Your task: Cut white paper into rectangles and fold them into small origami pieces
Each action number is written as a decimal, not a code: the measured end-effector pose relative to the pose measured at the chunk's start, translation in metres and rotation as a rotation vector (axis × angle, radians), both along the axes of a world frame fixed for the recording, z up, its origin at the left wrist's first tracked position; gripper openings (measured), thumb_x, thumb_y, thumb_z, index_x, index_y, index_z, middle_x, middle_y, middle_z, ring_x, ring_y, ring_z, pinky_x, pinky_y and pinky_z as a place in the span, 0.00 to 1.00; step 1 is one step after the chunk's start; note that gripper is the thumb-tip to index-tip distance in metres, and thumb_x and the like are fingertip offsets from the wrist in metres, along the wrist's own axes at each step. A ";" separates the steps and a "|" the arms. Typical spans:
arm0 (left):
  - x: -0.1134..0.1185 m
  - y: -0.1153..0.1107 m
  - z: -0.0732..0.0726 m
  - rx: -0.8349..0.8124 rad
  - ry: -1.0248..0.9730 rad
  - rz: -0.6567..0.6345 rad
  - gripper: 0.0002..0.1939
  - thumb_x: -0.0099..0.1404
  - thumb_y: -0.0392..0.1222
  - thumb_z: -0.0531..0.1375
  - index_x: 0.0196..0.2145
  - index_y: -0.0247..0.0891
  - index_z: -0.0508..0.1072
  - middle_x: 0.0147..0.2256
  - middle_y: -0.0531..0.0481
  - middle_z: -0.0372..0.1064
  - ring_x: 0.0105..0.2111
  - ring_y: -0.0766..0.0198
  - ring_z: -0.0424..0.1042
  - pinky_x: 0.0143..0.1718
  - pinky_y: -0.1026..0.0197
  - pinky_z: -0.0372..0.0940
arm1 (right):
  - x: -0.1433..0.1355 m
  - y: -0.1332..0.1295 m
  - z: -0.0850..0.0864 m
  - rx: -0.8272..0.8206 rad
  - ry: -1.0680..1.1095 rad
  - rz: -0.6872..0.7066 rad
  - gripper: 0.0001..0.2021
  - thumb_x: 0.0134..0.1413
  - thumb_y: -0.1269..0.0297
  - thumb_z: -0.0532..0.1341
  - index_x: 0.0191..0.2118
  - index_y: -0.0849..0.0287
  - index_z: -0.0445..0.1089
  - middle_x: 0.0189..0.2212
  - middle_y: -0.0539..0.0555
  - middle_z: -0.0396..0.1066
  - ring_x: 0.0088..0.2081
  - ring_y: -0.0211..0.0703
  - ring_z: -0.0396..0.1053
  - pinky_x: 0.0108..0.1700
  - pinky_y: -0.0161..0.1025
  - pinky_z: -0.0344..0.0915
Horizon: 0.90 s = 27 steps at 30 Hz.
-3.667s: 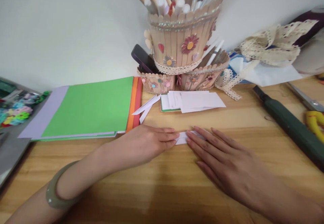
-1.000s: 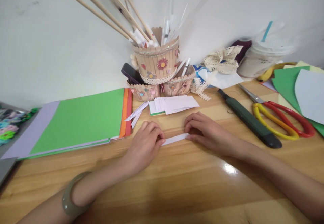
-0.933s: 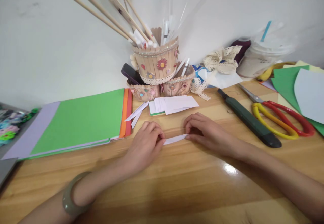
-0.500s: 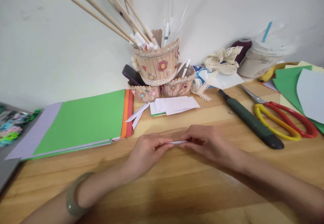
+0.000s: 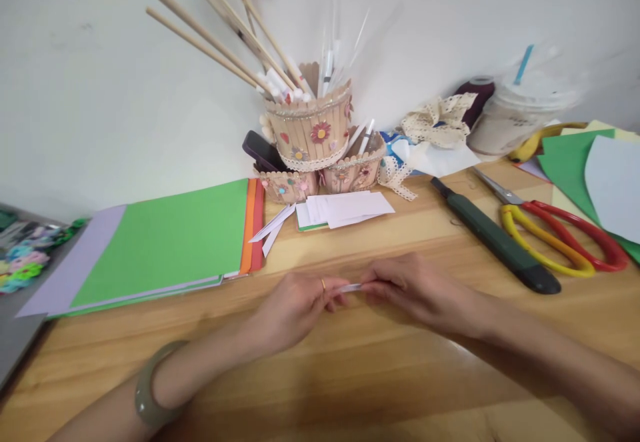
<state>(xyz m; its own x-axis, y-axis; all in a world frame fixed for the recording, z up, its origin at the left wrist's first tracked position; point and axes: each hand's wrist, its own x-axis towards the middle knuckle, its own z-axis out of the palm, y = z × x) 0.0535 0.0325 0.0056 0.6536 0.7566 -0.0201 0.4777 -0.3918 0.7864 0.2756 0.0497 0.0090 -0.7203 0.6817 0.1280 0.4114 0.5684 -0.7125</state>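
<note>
Between my two hands a small, narrow piece of white paper (image 5: pixel 352 287) is held low over the wooden table. My left hand (image 5: pixel 301 305), with a ring and a bracelet, pinches its left end. The right end is pinched by the fingers of my right hand (image 5: pixel 411 287). Most of the paper is hidden by the fingers. Just beyond the hands lies a stack of white paper pieces (image 5: pixel 355 207), with a few narrow folded strips (image 5: pixel 273 227) at its left.
Coloured sheets (image 5: pixel 170 242) lie at the left. Behind stand decorated stick holders (image 5: pixel 313 135) with sticks and pens. A green cutter (image 5: pixel 493 235) and scissors (image 5: pixel 555 235) lie at the right, near a plastic cup (image 5: pixel 515 122) and more paper (image 5: pixel 615 182).
Both hands have come slightly lower in the view with the paper. Some fingers of my left hand now show curled below it, and less of the paper is visible.
</note>
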 end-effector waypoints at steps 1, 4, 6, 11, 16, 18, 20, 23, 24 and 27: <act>0.000 0.001 0.003 -0.025 0.009 -0.008 0.16 0.69 0.36 0.44 0.40 0.38 0.72 0.32 0.52 0.73 0.30 0.69 0.71 0.33 0.68 0.65 | 0.001 0.001 0.001 -0.022 0.017 0.019 0.12 0.62 0.65 0.49 0.33 0.62 0.67 0.24 0.52 0.70 0.23 0.34 0.64 0.25 0.31 0.57; 0.001 0.003 0.008 -0.053 0.014 -0.027 0.16 0.68 0.35 0.43 0.40 0.37 0.70 0.32 0.51 0.72 0.30 0.68 0.70 0.34 0.67 0.65 | 0.003 0.002 0.002 -0.048 0.045 0.046 0.11 0.61 0.68 0.47 0.35 0.61 0.66 0.26 0.52 0.70 0.26 0.34 0.65 0.29 0.31 0.59; 0.001 0.004 0.008 -0.065 0.029 0.016 0.14 0.68 0.36 0.43 0.40 0.37 0.68 0.31 0.51 0.71 0.30 0.68 0.70 0.33 0.67 0.64 | 0.003 0.004 0.001 -0.040 0.024 0.019 0.12 0.61 0.69 0.46 0.34 0.61 0.66 0.25 0.52 0.69 0.25 0.34 0.64 0.29 0.31 0.59; -0.003 0.003 0.001 -0.009 0.126 0.227 0.09 0.67 0.41 0.48 0.31 0.38 0.64 0.19 0.58 0.63 0.19 0.69 0.64 0.23 0.68 0.58 | 0.007 0.006 -0.001 -0.007 -0.060 -0.131 0.12 0.60 0.65 0.49 0.34 0.60 0.68 0.23 0.51 0.69 0.23 0.35 0.64 0.27 0.32 0.58; -0.005 0.005 0.003 0.079 0.041 0.143 0.11 0.67 0.39 0.47 0.29 0.38 0.64 0.23 0.55 0.67 0.23 0.69 0.66 0.28 0.68 0.60 | 0.015 0.008 0.003 -0.007 -0.034 -0.130 0.13 0.61 0.62 0.49 0.34 0.60 0.69 0.24 0.51 0.69 0.23 0.36 0.64 0.26 0.32 0.57; -0.005 0.006 0.006 0.097 0.037 0.108 0.12 0.67 0.38 0.45 0.29 0.38 0.64 0.26 0.53 0.68 0.26 0.68 0.68 0.31 0.67 0.62 | 0.018 0.011 0.007 -0.014 -0.023 -0.082 0.14 0.62 0.62 0.48 0.34 0.61 0.68 0.24 0.52 0.69 0.25 0.36 0.64 0.28 0.33 0.58; -0.005 0.006 0.010 0.108 0.038 0.084 0.12 0.68 0.37 0.43 0.32 0.38 0.64 0.29 0.52 0.69 0.29 0.67 0.69 0.33 0.66 0.63 | 0.020 0.013 0.010 -0.017 -0.009 -0.058 0.15 0.63 0.62 0.47 0.34 0.61 0.68 0.25 0.52 0.68 0.27 0.37 0.65 0.30 0.33 0.59; -0.007 0.007 0.014 0.096 0.042 0.066 0.11 0.68 0.36 0.43 0.36 0.38 0.64 0.31 0.51 0.70 0.31 0.67 0.70 0.35 0.65 0.64 | 0.022 0.017 0.015 -0.040 0.017 -0.053 0.15 0.63 0.62 0.46 0.36 0.62 0.67 0.26 0.53 0.68 0.28 0.38 0.66 0.31 0.34 0.60; -0.008 0.007 0.016 0.096 0.048 0.064 0.11 0.68 0.37 0.43 0.36 0.38 0.64 0.32 0.51 0.70 0.31 0.67 0.70 0.35 0.65 0.64 | 0.023 0.018 0.015 -0.048 0.025 -0.056 0.14 0.63 0.62 0.46 0.37 0.61 0.67 0.27 0.53 0.69 0.29 0.38 0.66 0.32 0.34 0.60; -0.009 0.010 0.020 0.149 0.081 0.090 0.12 0.68 0.36 0.44 0.34 0.38 0.66 0.34 0.50 0.70 0.32 0.66 0.70 0.35 0.64 0.63 | 0.023 0.018 0.017 -0.048 0.047 -0.092 0.13 0.62 0.62 0.47 0.42 0.60 0.66 0.28 0.53 0.69 0.31 0.40 0.67 0.34 0.36 0.61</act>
